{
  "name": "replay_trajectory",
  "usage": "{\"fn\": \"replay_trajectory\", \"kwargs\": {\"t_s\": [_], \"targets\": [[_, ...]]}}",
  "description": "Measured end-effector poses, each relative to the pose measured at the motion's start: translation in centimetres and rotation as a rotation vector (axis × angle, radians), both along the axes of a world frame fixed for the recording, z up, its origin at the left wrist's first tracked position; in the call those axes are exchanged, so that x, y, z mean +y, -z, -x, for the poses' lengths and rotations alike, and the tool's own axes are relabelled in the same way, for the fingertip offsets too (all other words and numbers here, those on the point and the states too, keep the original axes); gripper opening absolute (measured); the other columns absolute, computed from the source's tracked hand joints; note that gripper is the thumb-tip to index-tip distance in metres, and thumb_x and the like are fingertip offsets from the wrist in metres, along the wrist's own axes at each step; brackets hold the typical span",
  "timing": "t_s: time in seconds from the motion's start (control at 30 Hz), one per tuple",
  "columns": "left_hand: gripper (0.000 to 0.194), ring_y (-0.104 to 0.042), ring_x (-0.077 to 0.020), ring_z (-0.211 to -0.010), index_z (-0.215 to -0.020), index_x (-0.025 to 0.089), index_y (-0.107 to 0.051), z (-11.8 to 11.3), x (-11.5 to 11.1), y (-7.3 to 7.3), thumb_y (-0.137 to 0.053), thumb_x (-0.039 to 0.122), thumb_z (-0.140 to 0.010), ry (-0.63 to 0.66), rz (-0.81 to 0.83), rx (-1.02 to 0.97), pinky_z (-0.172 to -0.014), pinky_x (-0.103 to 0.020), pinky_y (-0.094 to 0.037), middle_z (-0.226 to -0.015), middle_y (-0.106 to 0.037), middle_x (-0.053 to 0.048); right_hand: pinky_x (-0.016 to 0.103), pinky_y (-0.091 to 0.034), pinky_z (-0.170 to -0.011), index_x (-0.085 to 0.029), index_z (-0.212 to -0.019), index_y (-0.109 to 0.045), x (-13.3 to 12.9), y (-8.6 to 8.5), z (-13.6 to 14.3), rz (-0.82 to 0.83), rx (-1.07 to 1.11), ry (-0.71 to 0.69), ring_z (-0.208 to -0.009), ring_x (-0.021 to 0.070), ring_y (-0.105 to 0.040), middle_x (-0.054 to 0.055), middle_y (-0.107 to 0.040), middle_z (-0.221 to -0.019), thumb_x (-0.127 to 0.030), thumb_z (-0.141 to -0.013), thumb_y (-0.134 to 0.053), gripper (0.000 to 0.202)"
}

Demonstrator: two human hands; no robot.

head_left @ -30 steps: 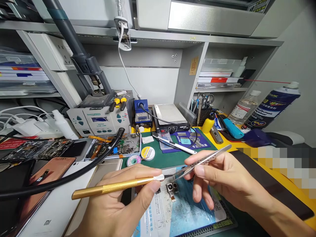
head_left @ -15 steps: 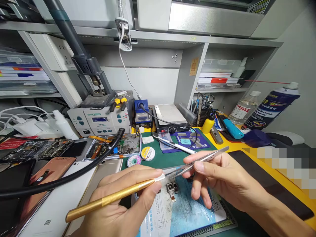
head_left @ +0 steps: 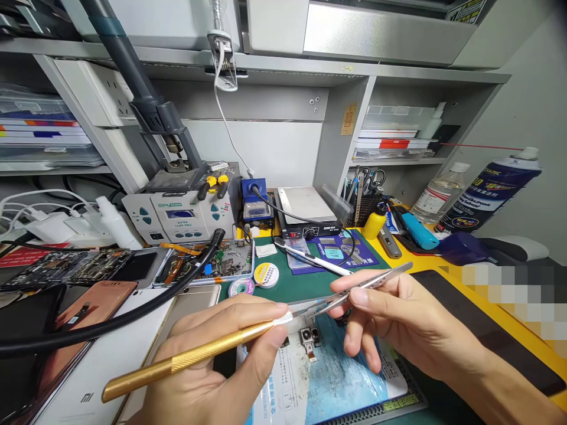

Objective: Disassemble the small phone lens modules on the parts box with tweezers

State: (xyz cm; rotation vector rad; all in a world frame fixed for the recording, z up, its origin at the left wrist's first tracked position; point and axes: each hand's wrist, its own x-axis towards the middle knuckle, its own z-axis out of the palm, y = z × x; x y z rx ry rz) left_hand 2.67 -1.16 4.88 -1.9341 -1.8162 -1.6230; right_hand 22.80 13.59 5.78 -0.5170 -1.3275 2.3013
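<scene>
One gold-handled tool (head_left: 190, 359) is slanting up from left of the camera module (head_left: 306, 336), tip pointing right, while on my feed I'm watching the left hand (head_left: 221, 369) pinching it, the right hand (head_left: 398, 313) pinching tweezers (head_left: 383, 278) aimed left, and a station (head_left: 181, 203) reading "QUICK LEAD FREE" sitting beyond-left.

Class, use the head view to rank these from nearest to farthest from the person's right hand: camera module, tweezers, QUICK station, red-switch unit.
1. Tweezers: gripped in the right hand.
2. Camera module: close by, left of the hand.
3. Red-switch unit: farther back, also to the left.
4. QUICK station: at the back, much farther left.
</scene>
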Motion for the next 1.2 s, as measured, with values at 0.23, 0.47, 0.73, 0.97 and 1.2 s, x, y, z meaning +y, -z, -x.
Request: {"fn": "replay_trajectory", "kwargs": {"t_s": [0.23,0.47,0.73,0.97,1.2], "targets": [[0.020,-0.078,-0.0162,-0.083,-0.098,0.027,-0.076,0.04,0.11,0.22,-0.066,0.014,-0.086,0.019,0.009,0.018,-0.079,-0.025,-0.063,-0.092,-0.081,0.003,0.021,-0.062,-0.044,-0.013,-0.100,-0.081,0.04,-0.13,0.12,-0.011,-0.002,0.007,-0.061,0.0217,-0.079,0.014,-0.082,-0.087,-0.021,-0.087,-0.079,0.016],[0.016,-0.079,-0.0174,-0.083,-0.096,0.027,-0.077,0.02,0.21,0.16,-0.067,0.018,-0.088,-0.012,0.032,0.046,-0.083,-0.027,-0.064,-0.091,-0.082,0.002,0.021,-0.061,-0.044,-0.013,-0.100,-0.081,0.00,-0.15,0.16,-0.015,-0.007,0.011,-0.061,0.0216,-0.079,0.014,-0.082,-0.088,-0.022,-0.087,-0.080,0.016],[0.017,-0.078,-0.0160,-0.081,-0.098,0.027,-0.076,0.00,0.18,-0.10,-0.067,0.017,-0.088,0.029,0.033,0.057,-0.073,-0.021,-0.062,-0.093,-0.082,0.002,0.021,-0.062,-0.045,-0.014,-0.101,-0.082,-0.05,-0.07,0.18,0.006,-0.006,-0.001,-0.061,0.0212,-0.079,0.014,-0.082,-0.089,-0.021,-0.087,-0.079,0.015],[0.021,-0.076,-0.0116,-0.085,-0.101,0.029,-0.073,-0.33,0.30,-0.10,-0.065,0.014,-0.089,0.047,0.018,0.026,-0.077,-0.017,-0.059,-0.095,-0.080,0.006,0.021,-0.062,-0.044,-0.015,-0.100,-0.082,-0.14,-0.02,0.29,0.008,-0.017,0.004,-0.061,0.0214,-0.079,0.014,-0.082,-0.089,-0.021,-0.086,-0.080,0.016],[0.020,-0.075,-0.0106,-0.084,-0.100,0.029,-0.072,-0.24,-0.10,0.55,-0.063,0.014,-0.090,-0.010,-0.003,0.017,-0.084,-0.021,-0.057,-0.092,-0.079,0.008,0.021,-0.061,-0.043,-0.016,-0.100,-0.082,-0.21,-0.10,0.14,-0.005,-0.015,0.021,-0.060,0.0216,-0.079,0.013,-0.082,-0.089,-0.022,-0.086,-0.081,0.016]]}}
